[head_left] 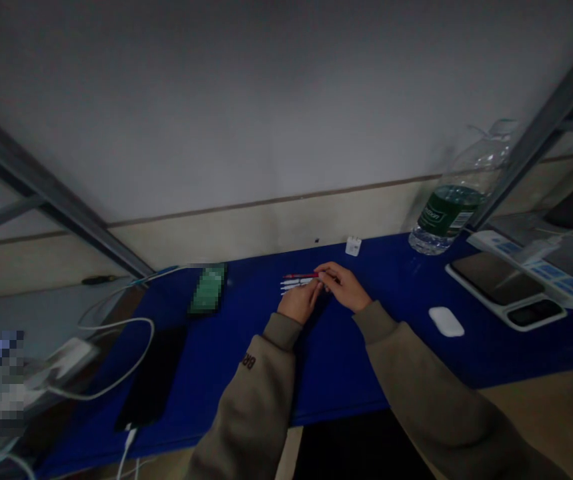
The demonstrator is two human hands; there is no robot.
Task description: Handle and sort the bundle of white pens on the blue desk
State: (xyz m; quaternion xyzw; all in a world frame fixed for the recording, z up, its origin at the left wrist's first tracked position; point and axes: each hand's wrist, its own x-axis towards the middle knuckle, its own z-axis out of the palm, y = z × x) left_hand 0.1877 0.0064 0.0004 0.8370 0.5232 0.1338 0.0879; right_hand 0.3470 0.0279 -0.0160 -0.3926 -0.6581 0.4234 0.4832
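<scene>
A red pen [300, 276] and several slim white pens [289, 285] lie side by side on the blue tabletop [336, 360], tips pointing left. My left hand [299, 301] is closed over the near side of the white pens, its fingers covering part of them. Thumb and fingers of my right hand [340, 283] pinch the right end of the red pen. The fingertips of both hands meet there, so the pens' right ends are hidden.
A white charger [353, 246] sits by the wall. To the right are a water bottle [449, 213], a white case [446, 321], a flat scale-like device [503, 287] and a power strip [561, 277]. A green-screened phone [209, 289], dark tablet [153, 377] and cables [149, 347] lie left.
</scene>
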